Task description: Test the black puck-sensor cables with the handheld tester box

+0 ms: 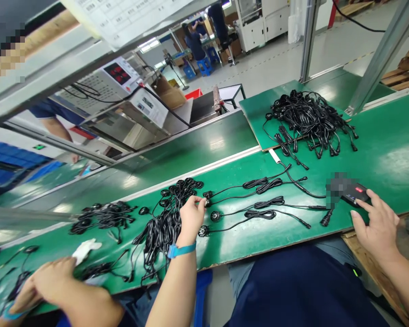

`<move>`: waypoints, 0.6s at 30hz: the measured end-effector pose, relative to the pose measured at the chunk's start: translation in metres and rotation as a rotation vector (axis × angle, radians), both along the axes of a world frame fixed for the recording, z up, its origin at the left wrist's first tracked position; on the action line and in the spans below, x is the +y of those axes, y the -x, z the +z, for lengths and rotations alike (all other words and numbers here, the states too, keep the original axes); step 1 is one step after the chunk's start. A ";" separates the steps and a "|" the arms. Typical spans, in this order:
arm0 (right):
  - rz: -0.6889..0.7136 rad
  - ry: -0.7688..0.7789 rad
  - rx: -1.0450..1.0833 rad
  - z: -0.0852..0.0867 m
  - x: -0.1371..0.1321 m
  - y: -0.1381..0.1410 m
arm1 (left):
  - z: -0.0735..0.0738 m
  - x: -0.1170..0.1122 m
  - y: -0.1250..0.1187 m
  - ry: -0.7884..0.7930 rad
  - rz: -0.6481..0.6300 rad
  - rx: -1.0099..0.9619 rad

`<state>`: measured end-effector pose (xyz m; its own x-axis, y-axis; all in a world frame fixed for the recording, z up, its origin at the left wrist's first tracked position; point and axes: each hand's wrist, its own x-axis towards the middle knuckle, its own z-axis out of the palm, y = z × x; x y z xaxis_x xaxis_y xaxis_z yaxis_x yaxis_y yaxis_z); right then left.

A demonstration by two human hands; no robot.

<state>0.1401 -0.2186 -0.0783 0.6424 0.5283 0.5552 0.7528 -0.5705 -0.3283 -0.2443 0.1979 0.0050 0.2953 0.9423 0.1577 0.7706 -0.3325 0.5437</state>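
Note:
My left hand (193, 215), with a blue band at the wrist, is closed in a pinch at the round black head (207, 195) of a cable. The fingertips partly cover what they grip. Below it, more cables with round heads (215, 216) lie side by side, their leads bundled (269, 202). My right hand (378, 225) is open, its fingertips resting on a small black box (355, 194) with a red display. A lead runs left from near the box, and a black connector (326, 218) lies beside it. Part of the box area is blurred out.
Black cables are heaped left of my left hand (165, 222) and on a raised green board (303, 118). Another pile (102, 215) lies further left. A co-worker's hands (47, 281) are at the lower left, near a white glove (86, 250). Metal posts (381, 59) rise behind the green bench (388, 150).

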 end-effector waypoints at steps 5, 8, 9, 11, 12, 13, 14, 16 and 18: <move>-0.003 -0.006 -0.009 0.000 0.000 0.001 | -0.011 -0.008 0.016 0.060 0.074 -0.073; 0.004 -0.014 -0.021 -0.001 0.000 0.000 | -0.016 -0.004 0.017 0.077 0.092 -0.117; 0.008 -0.018 -0.026 -0.001 0.000 0.000 | -0.017 -0.002 0.017 0.080 0.092 -0.129; 0.011 -0.017 -0.028 -0.002 0.001 -0.001 | -0.019 0.000 0.016 0.089 0.082 -0.153; 0.010 -0.017 -0.028 -0.002 0.001 -0.001 | -0.020 0.000 0.016 0.096 0.075 -0.166; 0.013 -0.017 -0.029 -0.002 0.001 -0.001 | -0.021 0.000 0.016 0.107 0.066 -0.180; 0.018 -0.021 -0.033 -0.002 0.000 -0.001 | -0.022 -0.001 0.016 0.120 0.055 -0.196; 0.037 -0.037 -0.046 -0.002 0.000 -0.002 | -0.022 -0.004 0.019 0.144 0.032 -0.226; 0.057 -0.052 -0.050 -0.001 -0.001 -0.002 | -0.022 -0.005 0.023 0.160 0.004 -0.244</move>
<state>0.1417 -0.2200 -0.0789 0.5832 0.5325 0.6135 0.7996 -0.5097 -0.3177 -0.2677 0.1925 -0.0173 0.2631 0.9620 0.0731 0.6117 -0.2249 0.7585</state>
